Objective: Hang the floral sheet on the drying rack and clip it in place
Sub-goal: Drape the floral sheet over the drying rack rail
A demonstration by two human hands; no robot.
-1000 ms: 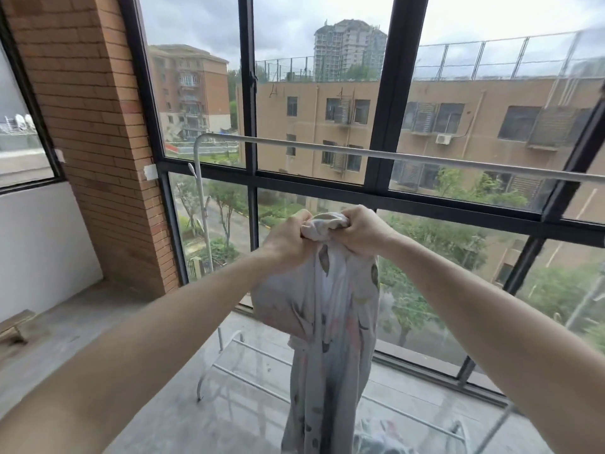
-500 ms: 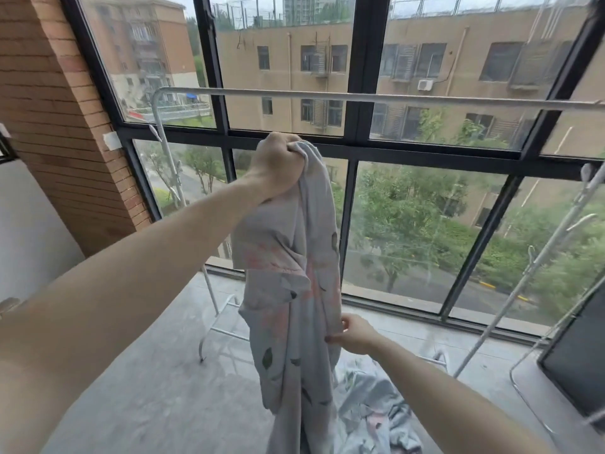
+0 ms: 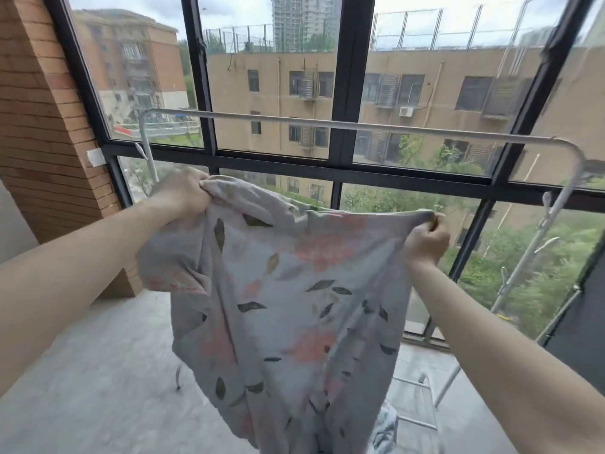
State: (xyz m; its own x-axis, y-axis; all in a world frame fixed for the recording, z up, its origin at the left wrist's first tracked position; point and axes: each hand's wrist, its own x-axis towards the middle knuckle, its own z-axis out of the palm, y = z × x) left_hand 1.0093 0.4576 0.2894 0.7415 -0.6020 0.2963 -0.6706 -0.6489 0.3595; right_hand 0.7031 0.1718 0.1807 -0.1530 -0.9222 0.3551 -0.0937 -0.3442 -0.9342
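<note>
Before big windows, left hand (image 3: 182,194) and right hand (image 3: 427,241) grip floral sheet (image 3: 288,290) below drying rack (image 3: 327,123).

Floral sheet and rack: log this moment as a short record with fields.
sheet: floral sheet spread between both hands, hanging below the rail, not on it
left hand: left hand grips a bunched top corner
right hand: right hand pinches the other top corner
rack: drying rack top rail runs behind and above the sheet, bare
clips: none on the sheet
floor: more fabric by the rack's base
</note>
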